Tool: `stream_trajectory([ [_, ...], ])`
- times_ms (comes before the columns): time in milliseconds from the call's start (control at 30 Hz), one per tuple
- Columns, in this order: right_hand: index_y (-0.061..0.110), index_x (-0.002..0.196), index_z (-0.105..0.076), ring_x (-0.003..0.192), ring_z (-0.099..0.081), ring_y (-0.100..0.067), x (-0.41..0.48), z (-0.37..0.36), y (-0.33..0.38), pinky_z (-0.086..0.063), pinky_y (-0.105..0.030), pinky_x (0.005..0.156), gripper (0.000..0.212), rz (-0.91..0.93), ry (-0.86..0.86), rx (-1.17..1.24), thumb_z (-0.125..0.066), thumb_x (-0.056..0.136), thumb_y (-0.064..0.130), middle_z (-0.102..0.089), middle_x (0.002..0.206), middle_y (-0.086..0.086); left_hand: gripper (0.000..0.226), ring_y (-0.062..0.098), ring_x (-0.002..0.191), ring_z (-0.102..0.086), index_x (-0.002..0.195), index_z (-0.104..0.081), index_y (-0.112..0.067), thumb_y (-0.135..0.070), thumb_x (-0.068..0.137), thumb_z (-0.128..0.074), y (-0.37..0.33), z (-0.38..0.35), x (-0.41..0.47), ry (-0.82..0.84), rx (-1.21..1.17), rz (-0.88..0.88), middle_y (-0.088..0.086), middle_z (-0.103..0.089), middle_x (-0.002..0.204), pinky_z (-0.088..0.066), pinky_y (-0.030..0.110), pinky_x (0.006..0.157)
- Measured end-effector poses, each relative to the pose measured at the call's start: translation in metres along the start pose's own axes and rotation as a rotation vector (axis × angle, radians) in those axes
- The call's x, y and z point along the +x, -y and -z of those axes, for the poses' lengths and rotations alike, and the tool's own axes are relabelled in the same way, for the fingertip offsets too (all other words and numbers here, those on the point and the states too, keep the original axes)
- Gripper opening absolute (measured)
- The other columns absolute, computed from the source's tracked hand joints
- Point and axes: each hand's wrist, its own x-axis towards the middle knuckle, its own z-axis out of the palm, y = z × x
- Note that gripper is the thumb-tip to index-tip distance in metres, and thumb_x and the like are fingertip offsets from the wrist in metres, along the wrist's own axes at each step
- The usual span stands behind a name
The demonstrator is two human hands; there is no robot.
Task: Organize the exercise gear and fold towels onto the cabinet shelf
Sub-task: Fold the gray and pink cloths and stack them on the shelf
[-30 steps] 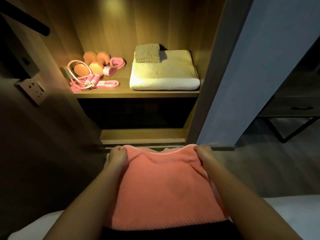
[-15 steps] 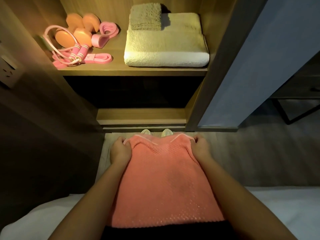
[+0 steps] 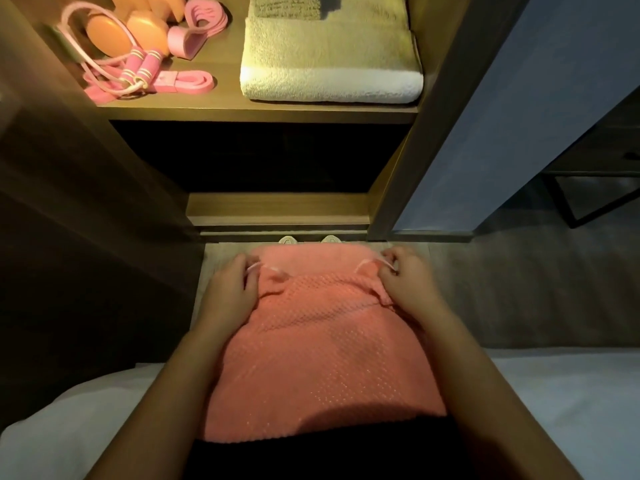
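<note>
Coral towel, draped over the lap at six o'clock with the cabinet shelf at twelve, is judged light, soft and limp, best taken at its far corners, where left hand and right hand each pinch the pale trim.

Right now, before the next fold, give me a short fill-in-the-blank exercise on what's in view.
The jump rope lies to the ____ of the cream towel.
The brown washcloth sits on ____ of it.
The left hand and right hand pinch the coral towel across the person's ____.
Missing: left, top, lap.
</note>
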Motion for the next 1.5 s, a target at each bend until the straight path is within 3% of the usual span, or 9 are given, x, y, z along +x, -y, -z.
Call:
stream_trajectory([
  [167,0.016,0.098,-0.054,0.080,-0.060,-0.026,-0.002,-0.011,0.000,-0.050,-0.041,0.069,0.011,0.011,0.014,0.052,-0.046,0.098,0.025,-0.066,0.086,-0.006,0.014,0.014,0.079,-0.058,0.096,-0.049,-0.028,-0.036,0.103,-0.040,-0.002,-0.003,0.003,-0.003,-0.053,0.033,-0.004,-0.060,0.086,-0.052,0.039,0.067],
  [267,0.016,0.103,-0.050,0.080,-0.059,-0.028,-0.003,-0.010,-0.003,-0.050,-0.040,0.068,0.015,0.016,0.071,-0.036,-0.039,0.100,0.026,-0.064,0.088,-0.009,0.019,0.013,0.077,-0.057,0.098,-0.050,-0.027,-0.038,0.103,-0.036,0.005,-0.003,-0.002,0.015,-0.056,0.029,-0.002,-0.060,0.085,-0.048,0.035,0.062],
  [533,0.014,0.110,-0.045,0.079,-0.058,-0.021,0.010,-0.007,-0.005,-0.049,-0.035,0.063,0.022,-0.374,0.086,0.090,-0.030,0.104,0.030,-0.058,0.089,-0.006,0.015,0.011,0.066,-0.046,0.095,-0.041,-0.021,-0.031,0.103,-0.034,0.010,-0.011,0.010,-0.088,0.121,0.317,-0.004,-0.048,0.076,-0.030,0.027,0.051],
  [633,0.014,0.102,-0.053,0.082,-0.059,-0.022,0.014,-0.011,-0.010,-0.053,-0.041,0.073,0.019,-0.194,0.014,-0.093,-0.041,0.100,0.028,-0.061,0.092,-0.006,0.013,0.013,0.072,-0.050,0.091,-0.048,-0.021,-0.027,0.100,-0.041,0.012,-0.013,0.012,-0.098,0.101,0.197,-0.006,-0.049,0.080,-0.041,0.031,0.059],
  [767,0.012,0.092,-0.063,0.082,-0.055,-0.016,0.019,-0.018,-0.012,-0.050,-0.035,0.074,0.016,-0.028,-0.010,0.054,-0.055,0.094,0.026,-0.062,0.094,-0.002,0.008,0.012,0.079,-0.053,0.091,-0.054,-0.020,-0.022,0.097,-0.049,0.016,-0.014,0.024,0.079,-0.136,0.223,-0.005,-0.056,0.088,-0.040,0.028,0.063],
  [967,0.018,0.100,-0.066,0.087,-0.064,-0.022,0.026,-0.015,-0.012,-0.053,-0.037,0.075,0.024,-0.326,0.232,0.396,-0.053,0.092,0.035,-0.068,0.094,-0.002,0.020,0.021,0.080,-0.052,0.082,-0.056,-0.013,-0.027,0.097,-0.052,0.019,-0.011,0.033,0.185,-0.416,0.410,0.006,-0.060,0.086,-0.039,0.032,0.065],
  [1133,0.017,0.092,-0.070,0.084,-0.066,-0.022,0.034,-0.008,-0.015,-0.048,-0.030,0.064,0.020,-0.446,0.240,0.477,-0.057,0.091,0.032,-0.070,0.091,-0.006,0.018,0.023,0.083,-0.060,0.091,-0.066,-0.013,-0.030,0.093,-0.060,0.022,-0.002,0.036,0.204,-0.481,0.485,0.006,-0.066,0.091,-0.047,0.033,0.067],
  [1400,0.016,0.111,-0.062,0.094,-0.061,-0.027,0.040,0.001,-0.022,-0.047,-0.035,0.069,0.025,-0.708,0.276,0.687,-0.060,0.091,0.031,-0.065,0.103,-0.008,0.018,0.022,0.085,-0.062,0.103,-0.068,-0.016,-0.030,0.093,-0.062,0.013,0.003,0.040,0.186,-0.659,0.549,0.007,-0.067,0.098,-0.047,0.032,0.063],
  [1500,0.012,0.101,-0.062,0.080,-0.060,-0.023,0.040,0.007,-0.027,-0.046,-0.035,0.062,0.018,-0.815,0.327,0.818,-0.061,0.092,0.028,-0.065,0.087,-0.010,0.017,0.021,0.087,-0.062,0.103,-0.068,-0.019,-0.032,0.093,-0.063,0.014,0.003,0.041,0.136,-0.685,0.549,0.004,-0.067,0.099,-0.046,0.031,0.062],
])
